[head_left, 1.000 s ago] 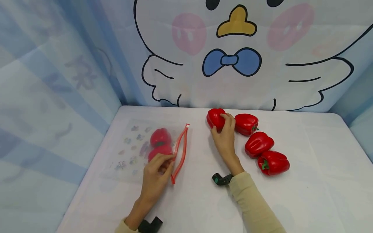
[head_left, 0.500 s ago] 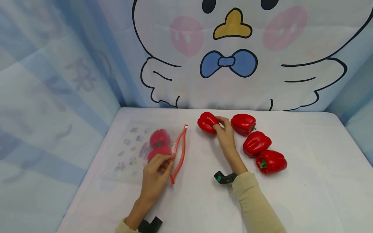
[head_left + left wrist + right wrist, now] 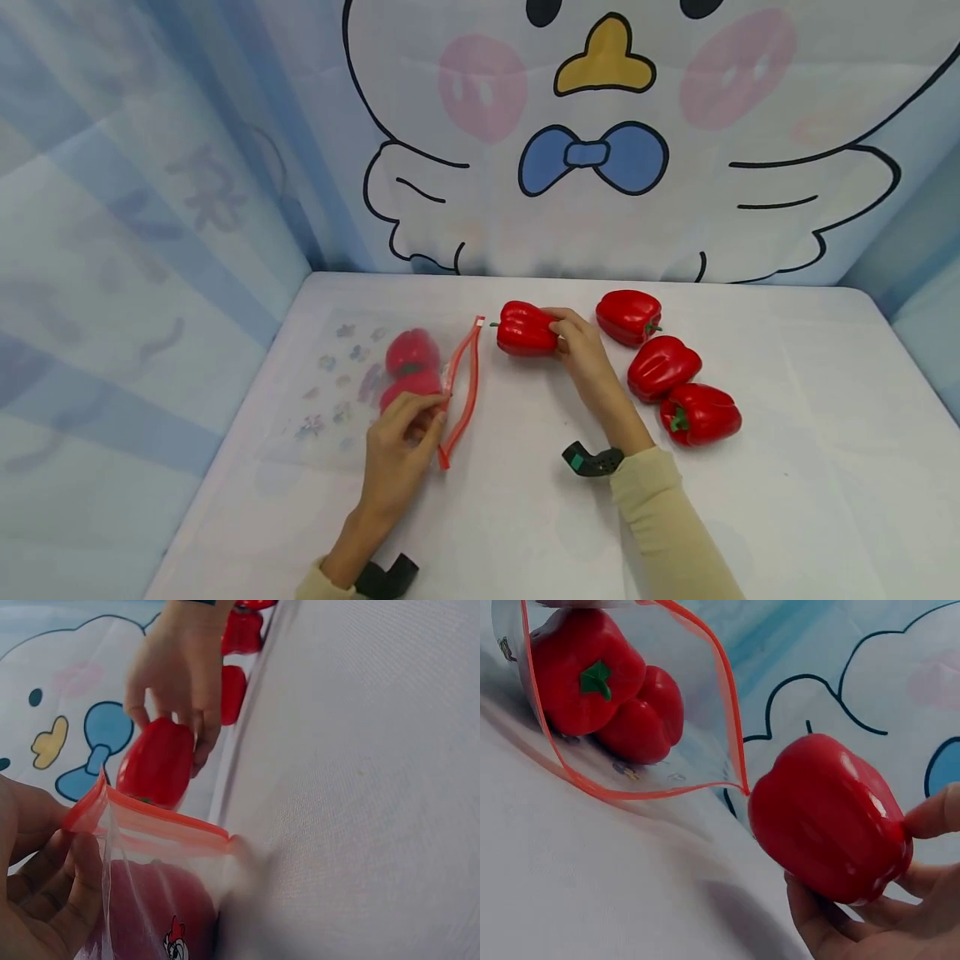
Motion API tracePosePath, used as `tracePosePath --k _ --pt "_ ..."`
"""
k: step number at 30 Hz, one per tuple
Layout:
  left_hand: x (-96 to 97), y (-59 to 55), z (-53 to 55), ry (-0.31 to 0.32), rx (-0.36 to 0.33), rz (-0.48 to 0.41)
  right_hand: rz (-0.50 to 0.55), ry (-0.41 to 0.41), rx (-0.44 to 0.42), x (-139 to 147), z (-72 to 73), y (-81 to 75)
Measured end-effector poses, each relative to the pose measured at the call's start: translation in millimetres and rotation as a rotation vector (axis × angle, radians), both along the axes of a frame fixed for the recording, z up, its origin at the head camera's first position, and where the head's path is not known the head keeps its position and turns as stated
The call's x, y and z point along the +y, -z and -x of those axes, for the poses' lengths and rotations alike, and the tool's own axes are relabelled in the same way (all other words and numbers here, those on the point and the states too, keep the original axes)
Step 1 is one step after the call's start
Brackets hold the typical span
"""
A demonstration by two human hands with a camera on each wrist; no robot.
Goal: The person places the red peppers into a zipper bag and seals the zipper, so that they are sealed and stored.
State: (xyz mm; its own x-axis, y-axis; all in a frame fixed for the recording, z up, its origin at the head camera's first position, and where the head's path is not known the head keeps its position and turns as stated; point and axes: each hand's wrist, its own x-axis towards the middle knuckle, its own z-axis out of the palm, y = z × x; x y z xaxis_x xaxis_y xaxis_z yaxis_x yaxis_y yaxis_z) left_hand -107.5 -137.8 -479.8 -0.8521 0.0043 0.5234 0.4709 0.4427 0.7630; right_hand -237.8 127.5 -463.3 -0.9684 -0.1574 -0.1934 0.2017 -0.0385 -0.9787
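Note:
In the head view, my right hand grips a red bell pepper by its blunt end, the green stem pointing left toward the bag. My left hand pinches the near side of the mouth of a clear zip bag, its orange-red rim spread apart. Inside the bag lie two red bell peppers, one with its green stem facing the opening in the right wrist view, the other pepper tucked beside it. From the left wrist, the held pepper shows just beyond the rim.
Three more peppers lie on the white table to the right: one at the back, one in the middle and one nearest. A cartoon-printed cloth hangs behind the table. Both wrists carry black mounts.
My right hand has brought its pepper left from beside the back pepper to near the bag's mouth, turning the stem leftward. The left hand stays at the rim.

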Motion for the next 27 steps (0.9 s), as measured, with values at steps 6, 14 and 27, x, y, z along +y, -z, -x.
tracePosePath --k 6,14,27 --pt "0.0 1.4 0.2 0.000 0.023 -0.015 0.032 -0.168 -0.021 7.7 -2.6 10.4" --pt "0.8 -0.1 1.0 -0.031 0.022 -0.005 0.053 -0.339 -0.012 1.3 -6.5 18.2" --pt "1.3 -0.5 -0.1 -0.038 0.013 -0.004 0.153 -0.461 -0.014 -0.2 -10.2 21.5"
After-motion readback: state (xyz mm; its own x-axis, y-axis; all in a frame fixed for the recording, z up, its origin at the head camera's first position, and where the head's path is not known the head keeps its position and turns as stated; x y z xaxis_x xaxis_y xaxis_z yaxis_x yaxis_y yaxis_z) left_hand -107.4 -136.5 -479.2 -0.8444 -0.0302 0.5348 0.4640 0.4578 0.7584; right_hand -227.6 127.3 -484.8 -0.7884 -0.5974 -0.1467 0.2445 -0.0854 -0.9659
